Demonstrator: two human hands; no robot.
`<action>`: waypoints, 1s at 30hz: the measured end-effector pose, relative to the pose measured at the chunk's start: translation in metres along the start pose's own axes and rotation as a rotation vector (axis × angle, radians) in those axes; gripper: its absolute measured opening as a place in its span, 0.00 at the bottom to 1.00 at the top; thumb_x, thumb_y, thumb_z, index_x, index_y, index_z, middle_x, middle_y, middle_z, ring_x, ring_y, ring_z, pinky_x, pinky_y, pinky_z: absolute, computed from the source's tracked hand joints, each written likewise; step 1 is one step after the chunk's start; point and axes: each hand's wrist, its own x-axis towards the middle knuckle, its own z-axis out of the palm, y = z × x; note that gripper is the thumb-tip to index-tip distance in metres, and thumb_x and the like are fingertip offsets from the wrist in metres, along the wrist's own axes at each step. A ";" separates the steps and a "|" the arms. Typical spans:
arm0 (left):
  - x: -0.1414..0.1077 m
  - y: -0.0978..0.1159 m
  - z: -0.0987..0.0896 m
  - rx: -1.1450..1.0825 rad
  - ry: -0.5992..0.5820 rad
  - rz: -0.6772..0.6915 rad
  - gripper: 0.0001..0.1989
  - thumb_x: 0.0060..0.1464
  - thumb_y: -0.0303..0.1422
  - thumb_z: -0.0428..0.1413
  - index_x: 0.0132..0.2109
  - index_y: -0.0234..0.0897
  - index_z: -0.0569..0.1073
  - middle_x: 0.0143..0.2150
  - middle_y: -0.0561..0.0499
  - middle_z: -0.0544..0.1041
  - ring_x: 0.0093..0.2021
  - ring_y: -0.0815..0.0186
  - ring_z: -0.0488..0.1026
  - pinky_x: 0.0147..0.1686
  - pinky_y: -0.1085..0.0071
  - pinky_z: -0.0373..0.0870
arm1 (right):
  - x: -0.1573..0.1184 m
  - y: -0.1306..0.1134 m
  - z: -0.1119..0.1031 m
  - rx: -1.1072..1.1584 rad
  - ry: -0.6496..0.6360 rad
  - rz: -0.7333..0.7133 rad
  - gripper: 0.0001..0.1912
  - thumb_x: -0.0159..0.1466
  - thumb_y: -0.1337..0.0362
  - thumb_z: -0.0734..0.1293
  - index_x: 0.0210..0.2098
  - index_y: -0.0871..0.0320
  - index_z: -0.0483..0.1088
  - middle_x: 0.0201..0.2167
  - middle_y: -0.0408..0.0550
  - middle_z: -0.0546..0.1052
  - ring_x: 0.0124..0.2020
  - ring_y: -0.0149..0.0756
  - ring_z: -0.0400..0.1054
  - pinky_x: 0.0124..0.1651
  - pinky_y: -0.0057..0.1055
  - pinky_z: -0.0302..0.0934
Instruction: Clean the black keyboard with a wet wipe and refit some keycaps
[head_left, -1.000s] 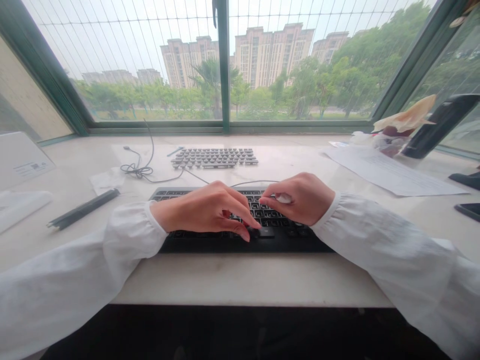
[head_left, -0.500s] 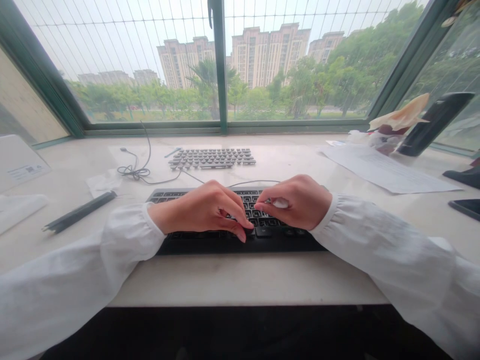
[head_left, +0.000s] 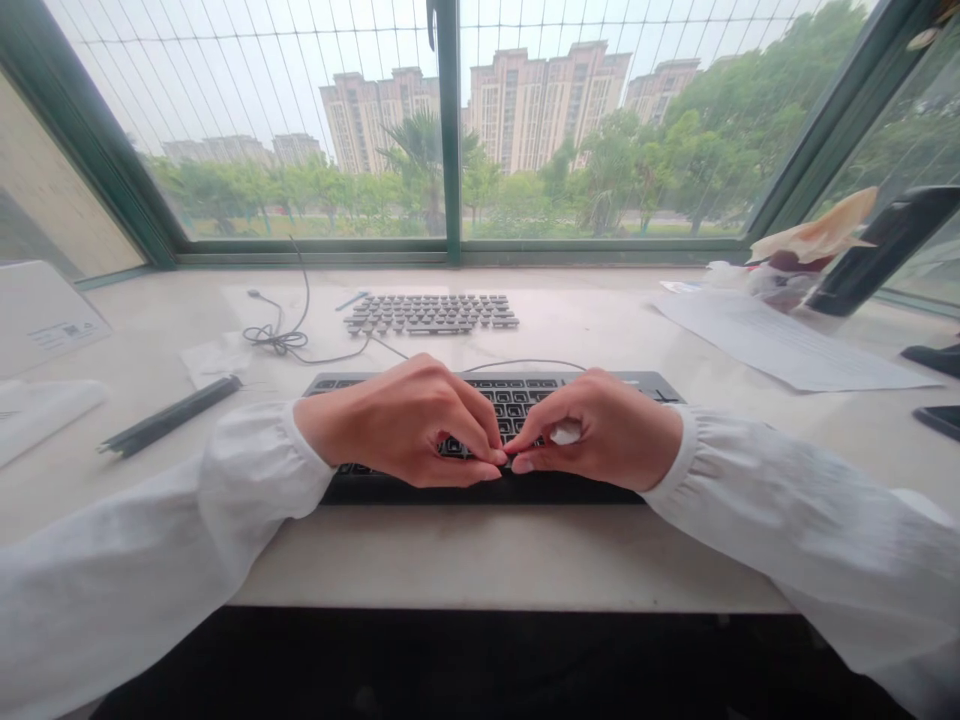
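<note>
A black keyboard (head_left: pixel 577 490) lies before me, with open square key sockets showing where its caps are off. My left hand (head_left: pixel 420 430) reaches over its lower middle, thumb and forefinger pinched on a small black keycap (head_left: pixel 509 463), mostly hidden by fingertips. From the other side my right hand (head_left: pixel 600 430) brings thumb and forefinger to the same spot, fingertips nearly touching the left ones. Tucked in its curled fingers is a small white wad (head_left: pixel 565 432), perhaps tissue. Behind the keyboard, loose keycaps (head_left: pixel 442 312) are laid out in rows.
A coiled cable (head_left: pixel 277 340) lies behind left. A dark bar-shaped piece (head_left: pixel 172 415) rests left of my sleeve, near a white box (head_left: pixel 45 315). Paper sheets (head_left: pixel 787 340) and a dark upright object (head_left: pixel 881 250) are at right. The window (head_left: pixel 453 150) stands behind the table.
My right hand has moved down and left, bringing its fingertips up against the left hand's. The left fingertips have drawn closer together. The view has shifted slightly.
</note>
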 end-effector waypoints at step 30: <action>0.003 0.012 0.008 0.156 -0.079 0.152 0.12 0.61 0.26 0.49 0.30 0.35 0.72 0.31 0.47 0.77 0.33 0.65 0.68 0.39 0.69 0.69 | -0.002 -0.022 0.001 -0.103 -0.026 0.167 0.05 0.58 0.60 0.70 0.30 0.51 0.80 0.25 0.41 0.80 0.23 0.27 0.69 0.30 0.24 0.57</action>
